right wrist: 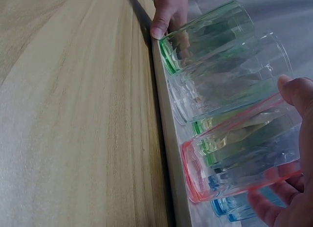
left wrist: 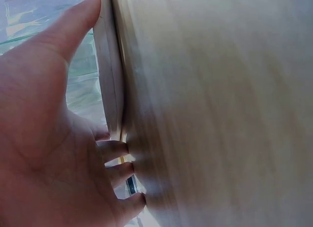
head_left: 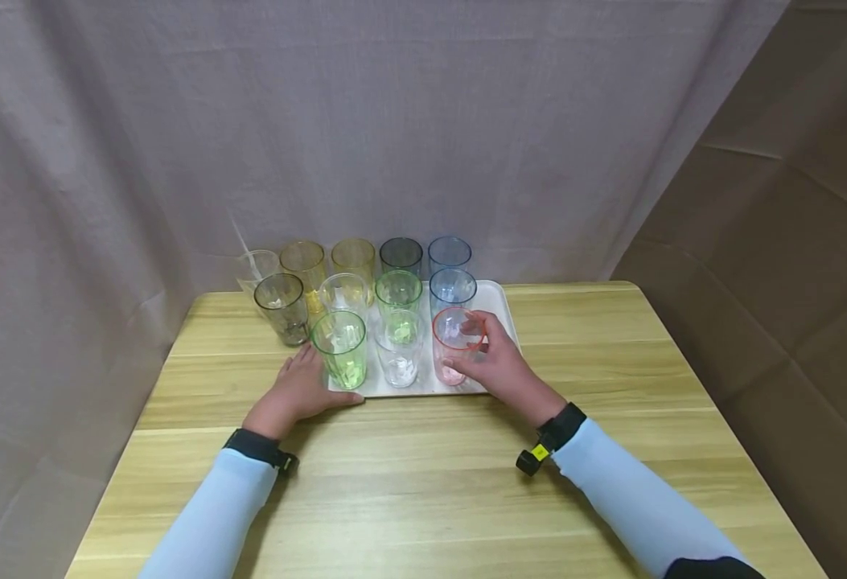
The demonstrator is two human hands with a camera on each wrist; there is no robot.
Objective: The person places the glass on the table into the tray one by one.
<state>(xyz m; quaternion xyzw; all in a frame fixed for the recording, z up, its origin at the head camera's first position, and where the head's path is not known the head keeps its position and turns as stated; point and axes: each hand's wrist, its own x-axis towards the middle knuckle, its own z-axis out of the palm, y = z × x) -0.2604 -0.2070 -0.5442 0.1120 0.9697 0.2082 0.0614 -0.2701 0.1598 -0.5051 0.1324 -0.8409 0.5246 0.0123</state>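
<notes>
My right hand (head_left: 499, 362) holds a red-rimmed clear glass (head_left: 450, 366) near the front right of a white tray (head_left: 497, 301). In the right wrist view, thumb and fingers are around the upper part of that pink-tinted glass (right wrist: 234, 153), whose base is at the tray. At the tray's front left corner lies my left hand (head_left: 300, 390), thumb along the front edge and fingers spread toward the left side. A green glass (head_left: 343, 354) stands beside it, and a clear glass (head_left: 398, 362) stands between green and red. The left wrist view shows the left palm (left wrist: 44, 139) against the tray edge.
Behind are a green glass (head_left: 399, 301), blue glasses (head_left: 452, 289), a dark glass (head_left: 401, 256) and amber glasses (head_left: 303, 265). A smoky glass (head_left: 281, 310) leans left of them, near a clear glass with a stick (head_left: 244, 241). Curtains (head_left: 423, 121) border the wooden table (head_left: 423, 482).
</notes>
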